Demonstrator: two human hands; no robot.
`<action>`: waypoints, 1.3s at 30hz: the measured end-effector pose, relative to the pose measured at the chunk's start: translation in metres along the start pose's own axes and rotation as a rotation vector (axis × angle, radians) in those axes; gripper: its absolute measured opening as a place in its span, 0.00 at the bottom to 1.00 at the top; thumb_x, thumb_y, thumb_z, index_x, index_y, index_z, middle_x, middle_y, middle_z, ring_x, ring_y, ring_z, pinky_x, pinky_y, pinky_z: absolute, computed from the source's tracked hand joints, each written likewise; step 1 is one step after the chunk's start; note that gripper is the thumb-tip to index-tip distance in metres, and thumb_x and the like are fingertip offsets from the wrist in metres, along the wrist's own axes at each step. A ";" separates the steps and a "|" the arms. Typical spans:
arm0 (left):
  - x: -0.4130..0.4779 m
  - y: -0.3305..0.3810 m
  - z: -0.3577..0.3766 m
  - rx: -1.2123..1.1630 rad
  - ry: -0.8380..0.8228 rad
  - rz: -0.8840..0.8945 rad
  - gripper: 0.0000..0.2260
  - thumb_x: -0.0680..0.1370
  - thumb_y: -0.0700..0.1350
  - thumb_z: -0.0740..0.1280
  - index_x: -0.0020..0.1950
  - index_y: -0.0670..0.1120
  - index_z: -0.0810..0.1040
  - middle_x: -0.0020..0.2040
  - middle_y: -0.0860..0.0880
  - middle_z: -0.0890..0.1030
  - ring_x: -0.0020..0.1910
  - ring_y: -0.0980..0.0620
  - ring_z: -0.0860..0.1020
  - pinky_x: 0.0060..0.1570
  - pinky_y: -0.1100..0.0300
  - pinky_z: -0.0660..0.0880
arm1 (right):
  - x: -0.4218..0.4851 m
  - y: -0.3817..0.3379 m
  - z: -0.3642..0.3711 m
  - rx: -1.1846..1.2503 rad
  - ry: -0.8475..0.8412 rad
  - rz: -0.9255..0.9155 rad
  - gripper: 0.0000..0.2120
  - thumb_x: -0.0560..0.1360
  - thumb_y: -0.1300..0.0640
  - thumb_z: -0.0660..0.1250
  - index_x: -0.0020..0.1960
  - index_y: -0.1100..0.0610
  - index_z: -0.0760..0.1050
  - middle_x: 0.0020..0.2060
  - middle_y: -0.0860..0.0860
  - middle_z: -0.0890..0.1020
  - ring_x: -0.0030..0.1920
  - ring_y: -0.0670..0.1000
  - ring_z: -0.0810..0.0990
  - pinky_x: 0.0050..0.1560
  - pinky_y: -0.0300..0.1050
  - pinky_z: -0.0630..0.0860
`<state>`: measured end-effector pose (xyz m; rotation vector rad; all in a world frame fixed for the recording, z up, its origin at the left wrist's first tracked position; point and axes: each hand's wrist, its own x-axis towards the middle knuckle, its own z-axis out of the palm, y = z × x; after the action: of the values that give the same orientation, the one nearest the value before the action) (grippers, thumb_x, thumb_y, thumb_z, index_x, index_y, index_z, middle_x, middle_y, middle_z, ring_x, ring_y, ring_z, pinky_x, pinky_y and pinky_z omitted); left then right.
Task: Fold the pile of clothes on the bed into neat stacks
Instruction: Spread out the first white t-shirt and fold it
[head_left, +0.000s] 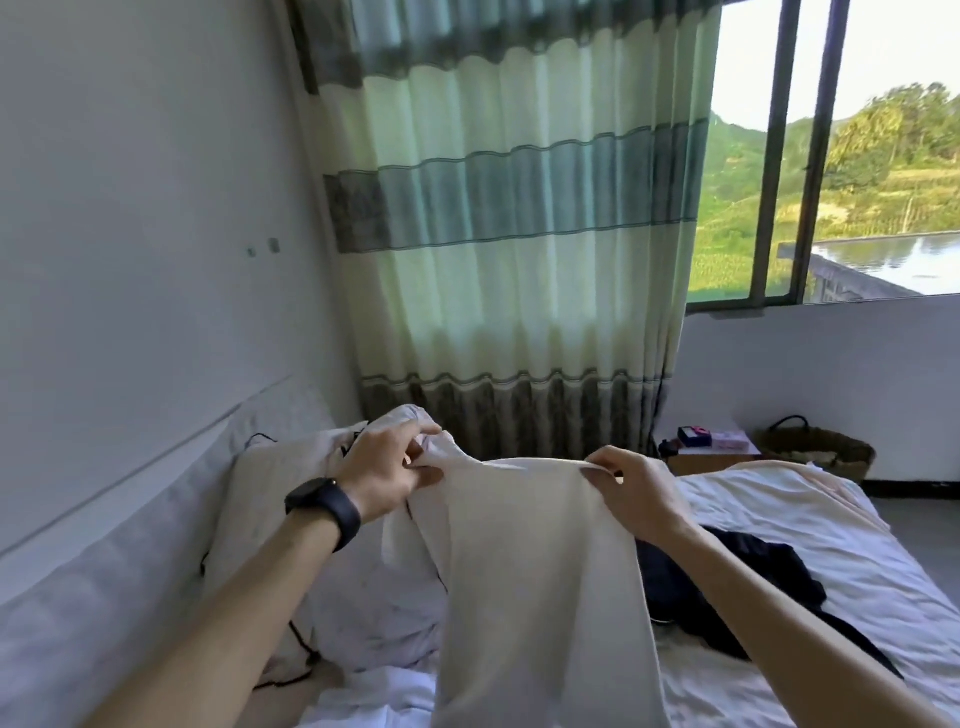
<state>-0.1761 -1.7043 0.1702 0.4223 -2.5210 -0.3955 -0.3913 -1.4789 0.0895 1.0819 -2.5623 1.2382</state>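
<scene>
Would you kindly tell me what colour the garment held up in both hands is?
Cream, an off-white: the garment shows plainly in the head view, hanging between the hands.

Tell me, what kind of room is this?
Most likely a bedroom: there is a bed with white sheets, a pillow, and a long striped curtain beside the window. On the bed lie dark clothes, and a cream garment is held up.

The cream cloth (540, 571) runs off the bottom edge, so its lower end cannot be seen. It covers part of the dark clothes (769, 556) — the right arm (779, 639) hides more. The 2 boxes on the little table (711, 460) are too small to tell. The bed (831, 519) hides the basket's (826, 447) bottom.
</scene>
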 end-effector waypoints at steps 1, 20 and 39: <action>-0.002 -0.004 0.000 0.016 -0.002 0.022 0.18 0.69 0.41 0.80 0.58 0.47 0.84 0.43 0.55 0.77 0.43 0.57 0.75 0.44 0.74 0.67 | 0.004 -0.003 -0.003 -0.056 0.033 -0.030 0.05 0.80 0.44 0.66 0.48 0.40 0.80 0.45 0.41 0.83 0.48 0.49 0.80 0.46 0.48 0.77; 0.017 -0.004 0.043 -0.197 -0.252 -0.272 0.12 0.70 0.51 0.78 0.37 0.54 0.75 0.34 0.58 0.78 0.34 0.60 0.76 0.29 0.72 0.66 | 0.019 0.009 -0.029 -0.224 0.289 0.191 0.09 0.82 0.48 0.61 0.55 0.44 0.79 0.53 0.48 0.84 0.45 0.54 0.73 0.43 0.46 0.66; 0.041 0.053 0.080 -0.833 0.030 -0.733 0.12 0.76 0.34 0.67 0.59 0.39 0.76 0.53 0.38 0.81 0.47 0.43 0.82 0.43 0.50 0.83 | -0.107 0.012 0.065 0.256 -0.018 0.093 0.15 0.76 0.54 0.71 0.36 0.44 0.69 0.28 0.41 0.75 0.29 0.45 0.69 0.32 0.45 0.65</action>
<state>-0.2648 -1.6561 0.1445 0.9583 -1.8450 -1.5972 -0.3062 -1.4610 -0.0007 1.0281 -2.5451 1.6230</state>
